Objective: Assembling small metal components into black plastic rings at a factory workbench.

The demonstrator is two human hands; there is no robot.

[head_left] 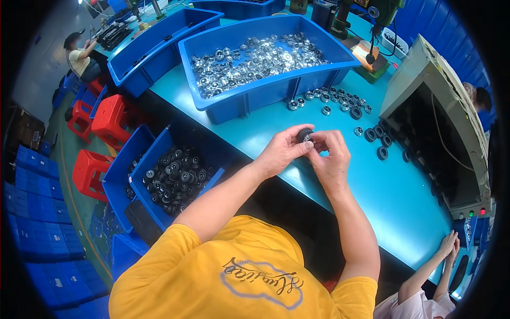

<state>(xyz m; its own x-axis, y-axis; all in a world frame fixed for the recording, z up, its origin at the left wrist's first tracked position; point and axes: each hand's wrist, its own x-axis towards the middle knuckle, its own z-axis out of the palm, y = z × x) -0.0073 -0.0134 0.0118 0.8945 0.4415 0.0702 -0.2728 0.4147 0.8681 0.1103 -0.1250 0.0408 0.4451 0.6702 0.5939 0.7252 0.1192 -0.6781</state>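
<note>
Both my hands meet over the near edge of the teal table. Pinched between them is a small black rubber tyre (305, 135), with a shiny hub partly showing at its lower side. My left hand (282, 151) grips the tyre from the left, thumb along its underside. The fingers of my right hand (330, 155) close on it from the right. Just beyond lie loose silver wheel hubs (326, 110) in a cluster. Several black tyres (382, 153) rest to the right of them.
A large blue bin (234, 106) full of silver hubs stands behind. At lower left, another blue bin (139, 178) holds black wheels. A grey machine housing (425, 80) with a dark opening stands at right. Red stools (90, 173) are at left. A co-worker's hands (449, 242) work at lower right.
</note>
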